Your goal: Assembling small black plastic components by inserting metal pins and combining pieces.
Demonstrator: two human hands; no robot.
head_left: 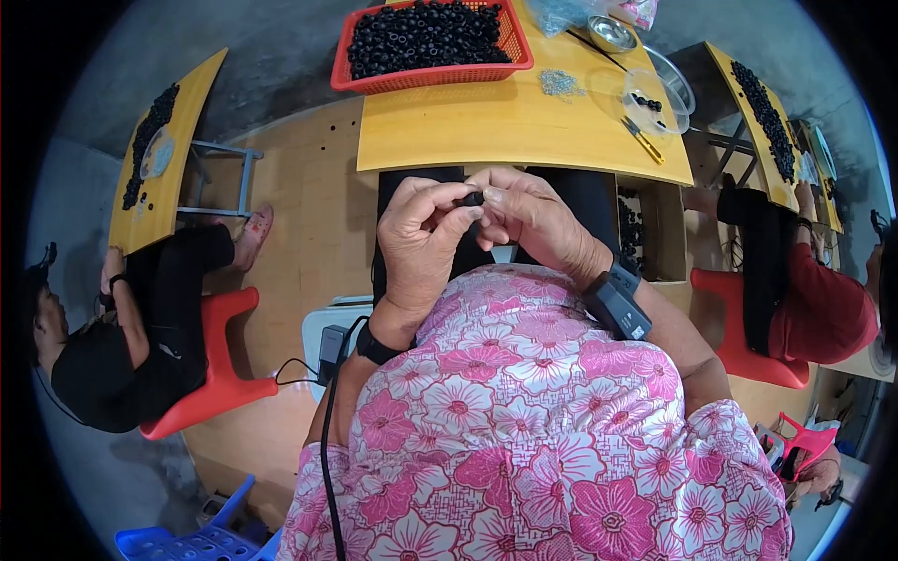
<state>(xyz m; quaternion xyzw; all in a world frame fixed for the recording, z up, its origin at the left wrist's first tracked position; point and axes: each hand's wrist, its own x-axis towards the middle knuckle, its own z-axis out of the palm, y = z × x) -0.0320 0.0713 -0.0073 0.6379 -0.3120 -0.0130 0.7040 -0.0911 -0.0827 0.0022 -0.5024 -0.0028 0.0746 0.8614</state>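
Observation:
Between my two hands, just off the table's near edge, is a small black round part (472, 198). My left hand (419, 229) pinches it between thumb and fingertips. From the other side my right hand (538, 213) closes its thumb and fingers on the same part. Its finer shape is hidden by my fingertips. Beyond my hands, a red plastic basket (440, 77) heaped with similar black parts (426, 37) stands on the yellow table (440, 131). To its right lies a small pile of silvery metal pieces (559, 83).
Yellow-handled snips (643, 138) lie near the table's right edge, beside a clear plastic bowl (655, 103) with a few black parts. A metal bowl (612, 35) stands behind. Below is a cardboard box (664, 229) holding black parts. People sit at tables left and right. A black cable (329, 439) hangs by my left arm.

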